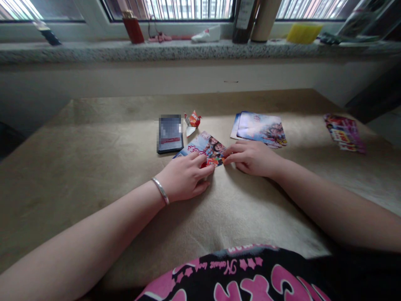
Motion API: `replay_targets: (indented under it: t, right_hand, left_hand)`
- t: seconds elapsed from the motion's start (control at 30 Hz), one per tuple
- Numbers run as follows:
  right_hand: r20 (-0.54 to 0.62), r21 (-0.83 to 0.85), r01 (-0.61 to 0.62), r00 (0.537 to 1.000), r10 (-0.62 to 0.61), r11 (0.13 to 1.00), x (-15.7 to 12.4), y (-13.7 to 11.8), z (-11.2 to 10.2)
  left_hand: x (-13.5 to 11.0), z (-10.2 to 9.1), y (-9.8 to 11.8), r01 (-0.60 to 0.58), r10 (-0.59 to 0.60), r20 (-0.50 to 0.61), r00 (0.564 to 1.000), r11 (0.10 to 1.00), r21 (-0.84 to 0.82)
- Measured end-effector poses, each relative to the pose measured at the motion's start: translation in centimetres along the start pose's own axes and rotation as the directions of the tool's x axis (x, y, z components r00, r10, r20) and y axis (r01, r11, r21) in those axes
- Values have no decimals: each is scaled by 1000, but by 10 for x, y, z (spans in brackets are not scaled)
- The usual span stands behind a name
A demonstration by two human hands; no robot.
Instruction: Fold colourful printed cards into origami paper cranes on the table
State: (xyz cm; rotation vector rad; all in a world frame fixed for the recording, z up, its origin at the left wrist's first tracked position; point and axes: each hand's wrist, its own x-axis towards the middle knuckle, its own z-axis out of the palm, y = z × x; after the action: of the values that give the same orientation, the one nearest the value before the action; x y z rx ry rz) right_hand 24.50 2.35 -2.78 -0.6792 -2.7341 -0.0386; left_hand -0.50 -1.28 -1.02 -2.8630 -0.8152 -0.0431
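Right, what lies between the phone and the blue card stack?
In the head view, the paper crane lies between them, close beside the phone; the printed sheet also reaches in, lower down.

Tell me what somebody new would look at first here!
Probably the left hand and right hand, both at the colourful printed sheet near the middle of the table. Next might be the little red-and-white folded paper bird just beyond that sheet, then the bright yellow block towards the right on the windowsill.
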Motion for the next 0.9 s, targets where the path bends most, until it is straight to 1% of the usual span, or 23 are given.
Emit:
replay_targets:
  t: [0.27,0.57,0.9]
  right_hand:
    - [23,-12,-26,999,27,1000,-5,7,-6]
    - [16,-32,-40,999,41,999,-8,10,-8]
    - [62,-78,-96,993,101,992,-16,17,-11]
  left_hand:
    - [1,2,-1,5,-5,11,1000,1000,-4]
    - [0,2,0,2,-2,-12,1000,1000,4]
    - [-1,4,-1,5,-5,1,1000,1000,-1]
